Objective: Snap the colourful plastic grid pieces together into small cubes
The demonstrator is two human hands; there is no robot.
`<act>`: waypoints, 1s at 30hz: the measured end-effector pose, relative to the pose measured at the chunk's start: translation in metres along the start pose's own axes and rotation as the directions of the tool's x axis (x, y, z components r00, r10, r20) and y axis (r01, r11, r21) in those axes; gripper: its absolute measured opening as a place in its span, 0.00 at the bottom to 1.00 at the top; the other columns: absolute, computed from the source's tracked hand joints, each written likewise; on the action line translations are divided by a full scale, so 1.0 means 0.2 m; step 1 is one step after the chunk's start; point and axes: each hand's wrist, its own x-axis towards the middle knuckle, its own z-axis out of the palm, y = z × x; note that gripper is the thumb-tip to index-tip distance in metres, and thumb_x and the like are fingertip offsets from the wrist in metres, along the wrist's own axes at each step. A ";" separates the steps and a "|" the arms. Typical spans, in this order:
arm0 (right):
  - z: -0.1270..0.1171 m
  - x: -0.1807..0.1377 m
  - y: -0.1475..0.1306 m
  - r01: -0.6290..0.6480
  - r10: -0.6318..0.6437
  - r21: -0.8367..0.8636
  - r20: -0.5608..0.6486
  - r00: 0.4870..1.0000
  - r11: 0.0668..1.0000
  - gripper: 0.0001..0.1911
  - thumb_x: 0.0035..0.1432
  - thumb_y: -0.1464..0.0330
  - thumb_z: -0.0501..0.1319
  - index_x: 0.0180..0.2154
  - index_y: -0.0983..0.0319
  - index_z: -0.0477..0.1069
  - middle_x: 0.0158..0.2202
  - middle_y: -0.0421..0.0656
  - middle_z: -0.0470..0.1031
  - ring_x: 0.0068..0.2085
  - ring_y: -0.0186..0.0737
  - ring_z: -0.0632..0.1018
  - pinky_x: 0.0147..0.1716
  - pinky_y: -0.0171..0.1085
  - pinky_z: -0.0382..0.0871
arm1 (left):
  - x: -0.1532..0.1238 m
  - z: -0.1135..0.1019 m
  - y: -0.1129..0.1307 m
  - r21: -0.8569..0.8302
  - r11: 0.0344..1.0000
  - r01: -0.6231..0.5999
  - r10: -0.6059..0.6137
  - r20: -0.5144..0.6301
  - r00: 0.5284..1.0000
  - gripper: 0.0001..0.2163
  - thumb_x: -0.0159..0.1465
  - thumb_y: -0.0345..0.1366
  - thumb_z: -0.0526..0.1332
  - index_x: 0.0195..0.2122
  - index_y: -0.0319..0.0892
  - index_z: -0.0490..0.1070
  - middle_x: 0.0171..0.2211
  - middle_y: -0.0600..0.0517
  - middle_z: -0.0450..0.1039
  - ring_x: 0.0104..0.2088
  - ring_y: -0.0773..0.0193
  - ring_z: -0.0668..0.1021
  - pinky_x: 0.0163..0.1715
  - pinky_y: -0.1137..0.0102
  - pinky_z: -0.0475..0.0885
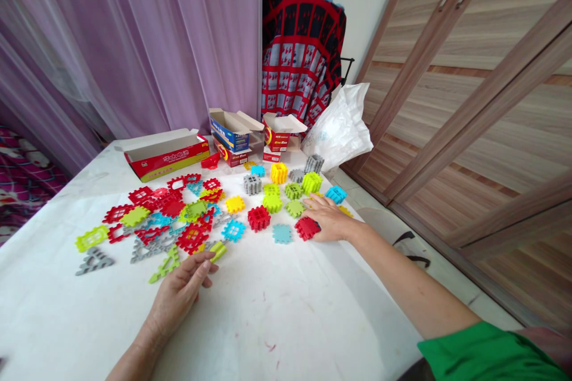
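Head view: a white-covered table (250, 333) carries a loose heap of red, grey, blue and lime-green notched plastic pieces (172, 208) on the left; toward the right, similar pieces sit in small single-coloured stacks, among them a dark red square notched plastic stack (259, 218) and a yellow one (279, 173). That spacing probably keeps colours apart and each stack reachable. Right hand (328, 219) lies low at the near right of the stacks, fingers spread wide, thumb side against a bright red square notched plastic piece (307, 228), perhaps steadying or nudging it; not closed around it. Left hand (187, 282) rests at the heap's near edge, fingers loosely curled, gap narrow; a yellow-green plastic piece (218, 251) is at the fingertips, but cannot tell whether pinched or merely beside them. Open red and blue cardboard boxes (230, 130) stand far back, likely leaving the near surface free for hands.
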 end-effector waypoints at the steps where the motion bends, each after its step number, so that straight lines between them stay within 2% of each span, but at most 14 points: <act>1: 0.00 0.00 0.00 -0.001 0.001 -0.004 0.004 1.000 1.000 0.27 0.45 0.63 0.66 0.50 0.58 0.73 0.65 0.52 0.58 0.67 0.61 0.51 0.61 0.58 0.45 | 0.00 0.00 0.00 -0.001 1.000 -0.003 0.003 -0.001 1.000 0.32 0.47 0.64 0.62 0.41 0.41 0.73 0.31 0.47 0.79 0.25 0.63 0.75 0.15 0.73 0.66; 10: 0.00 0.00 0.00 0.009 -0.009 -0.009 0.015 1.000 1.000 0.30 0.43 0.64 0.66 0.51 0.58 0.72 0.65 0.52 0.57 0.67 0.61 0.51 0.62 0.58 0.44 | 0.00 0.00 -0.01 0.021 1.000 -0.018 0.018 0.012 1.000 0.31 0.48 0.63 0.61 0.41 0.41 0.73 0.31 0.47 0.79 0.25 0.62 0.75 0.16 0.73 0.66; 22: 0.00 0.01 -0.01 0.013 -0.013 -0.013 0.016 1.000 1.000 0.27 0.45 0.60 0.66 0.49 0.60 0.73 0.65 0.53 0.58 0.67 0.62 0.51 0.61 0.58 0.45 | 0.01 0.00 -0.02 0.031 0.999 -0.008 0.007 0.028 1.000 0.31 0.50 0.63 0.60 0.43 0.40 0.72 0.32 0.46 0.78 0.25 0.63 0.76 0.17 0.73 0.66; 26: 0.00 0.01 -0.02 0.011 -0.011 -0.018 0.014 1.000 1.000 0.27 0.45 0.61 0.66 0.49 0.59 0.73 0.65 0.53 0.58 0.67 0.61 0.52 0.62 0.57 0.45 | 0.00 0.01 -0.01 0.016 1.000 -0.007 0.007 0.019 1.000 0.30 0.50 0.62 0.61 0.43 0.41 0.73 0.32 0.47 0.78 0.25 0.63 0.76 0.17 0.73 0.66; 30: -0.01 -0.01 -0.01 -0.016 0.016 0.008 0.000 1.000 1.000 0.31 0.43 0.61 0.66 0.52 0.60 0.72 0.65 0.54 0.58 0.67 0.62 0.52 0.62 0.58 0.44 | -0.01 0.01 0.01 -0.046 0.999 -0.008 0.008 -0.006 1.000 0.29 0.47 0.61 0.63 0.39 0.41 0.74 0.29 0.48 0.78 0.23 0.64 0.75 0.14 0.74 0.65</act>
